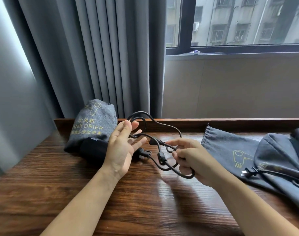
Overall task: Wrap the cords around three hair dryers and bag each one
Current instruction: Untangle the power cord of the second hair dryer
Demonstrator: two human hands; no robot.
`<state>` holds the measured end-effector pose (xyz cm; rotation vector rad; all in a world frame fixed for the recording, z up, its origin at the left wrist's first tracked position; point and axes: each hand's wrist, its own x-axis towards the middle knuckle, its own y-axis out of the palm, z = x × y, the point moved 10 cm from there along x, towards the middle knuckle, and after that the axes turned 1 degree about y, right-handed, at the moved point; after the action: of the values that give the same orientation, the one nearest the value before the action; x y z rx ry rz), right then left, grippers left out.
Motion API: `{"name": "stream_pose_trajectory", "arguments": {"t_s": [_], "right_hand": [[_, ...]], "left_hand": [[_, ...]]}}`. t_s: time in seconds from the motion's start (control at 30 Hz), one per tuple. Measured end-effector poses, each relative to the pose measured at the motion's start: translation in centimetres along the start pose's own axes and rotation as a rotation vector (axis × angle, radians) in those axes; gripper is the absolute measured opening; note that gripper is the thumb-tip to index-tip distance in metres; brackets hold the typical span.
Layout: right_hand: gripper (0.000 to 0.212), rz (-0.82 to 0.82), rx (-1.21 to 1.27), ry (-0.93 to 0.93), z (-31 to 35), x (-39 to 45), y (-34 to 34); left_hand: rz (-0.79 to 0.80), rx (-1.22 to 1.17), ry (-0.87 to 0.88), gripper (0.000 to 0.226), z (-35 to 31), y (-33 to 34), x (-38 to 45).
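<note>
1. A black hair dryer [92,148] lies on the wooden table [111,193], its long axis running left to right, one end tucked into a grey bag [92,123] printed "HAIR DRIER".
2. Its black cord [162,132] trails right from the dryer and loops up above the table between both hands.
3. The left hand [123,147] is spread, palm up, fingers straight, with a cord loop draped over them.
4. The right hand [189,157] grips several cord loops, fingers curled round them.
5. A flat grey bag [227,150] lies to the right; beside it another bag [278,150] with a plug [247,172] pointing left.
</note>
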<state>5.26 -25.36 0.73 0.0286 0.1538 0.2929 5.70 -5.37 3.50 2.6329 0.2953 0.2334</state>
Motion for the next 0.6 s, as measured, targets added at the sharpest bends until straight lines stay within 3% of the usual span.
{"name": "stream_pose_trajectory", "arguments": {"t_s": [0.13,0.27,0.4,0.6], "right_hand": [[0.021,0.028,-0.009,0.036,0.7,-0.8,0.5],[0.056,0.075,-0.307,-0.078,1.8,-1.6,1.6],[0.034,0.118,-0.405,-0.115,1.6,-1.8,2.2],[0.028,0.055,-0.312,-0.169,2.3,-1.6,1.5]], "left_hand": [[0.019,0.008,-0.028,0.022,0.5,0.4,-0.1],[0.05,0.032,-0.011,0.022,0.8,0.8,-0.2],[0.088,0.07,-0.015,0.022,1.2,1.2,-0.5],[0.104,0.049,-0.073,0.026,1.7,1.6,-0.8]]}}
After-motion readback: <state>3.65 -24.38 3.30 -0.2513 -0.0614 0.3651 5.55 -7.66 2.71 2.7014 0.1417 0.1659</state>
